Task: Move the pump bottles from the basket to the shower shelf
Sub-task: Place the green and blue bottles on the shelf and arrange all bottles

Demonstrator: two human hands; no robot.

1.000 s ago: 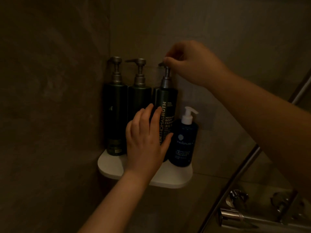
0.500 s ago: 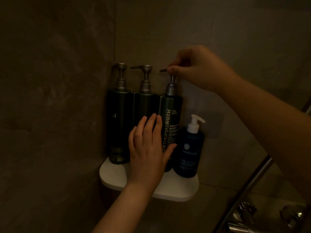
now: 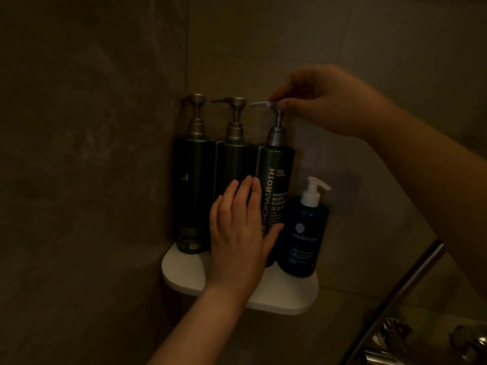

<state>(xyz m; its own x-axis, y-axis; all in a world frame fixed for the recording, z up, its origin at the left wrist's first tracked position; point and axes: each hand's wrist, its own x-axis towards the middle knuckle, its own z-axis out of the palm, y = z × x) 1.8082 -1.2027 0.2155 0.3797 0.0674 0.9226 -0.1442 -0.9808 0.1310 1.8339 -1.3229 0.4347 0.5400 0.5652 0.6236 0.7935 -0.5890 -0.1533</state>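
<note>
Swung leftward since a moment ago — nozzle [image 3: 259,104] of the labelled pump bottle [image 3: 279,175], pinched at the pump head by curled right fingertips [image 3: 284,104]. Right hand [image 3: 324,101] high above the shower shelf [image 3: 184,272]; left hand [image 3: 239,238] lower, straight fingers [image 3: 243,196] together, pressed flat against that bottle. Upright on the shelf too: corner pump bottle [image 3: 193,193], middle pump bottle [image 3: 233,162], blue bottle [image 3: 303,233] at its right end.

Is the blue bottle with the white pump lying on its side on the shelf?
No, the blue bottle stands upright at the right end of the white shelf.
</note>
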